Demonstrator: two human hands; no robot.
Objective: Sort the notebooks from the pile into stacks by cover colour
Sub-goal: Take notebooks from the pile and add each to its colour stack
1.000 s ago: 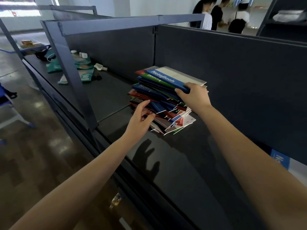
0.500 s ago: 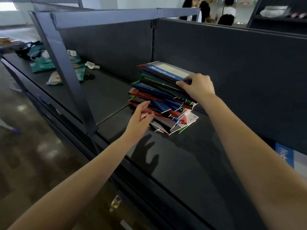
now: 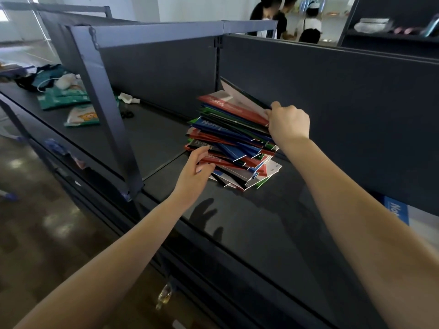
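The pile of notebooks (image 3: 232, 143) sits on a dark shelf (image 3: 249, 222), close to the dark back wall (image 3: 332, 103). The pile is messy, with blue, red, green and dark covers poking out at many angles. The top notebook (image 3: 242, 93) is tipped up at its right side, so its white underside shows. Right under it lies a red notebook (image 3: 232, 108). The right hand (image 3: 288, 122) is at 3 o'clock from the top of the pile. Its fingers are curled, and they pinch the edge of the top notebook and hold it up. The left hand (image 3: 193, 174) is at 8 o'clock from the pile. Its fingers are nearly straight and a little spread, with the tips touching the side of the pile low down. It has hold of nothing. A slanted metal post (image 3: 107, 110) stands at 9 o'clock from the pile. Past it, at 10 o'clock, some green packets (image 3: 61, 97) lie on the shelf. Far off at 4 o'clock, a blue notebook (image 3: 395, 210) lies by itself. At 12 o'clock, behind the wall, some people (image 3: 285, 17) stand.
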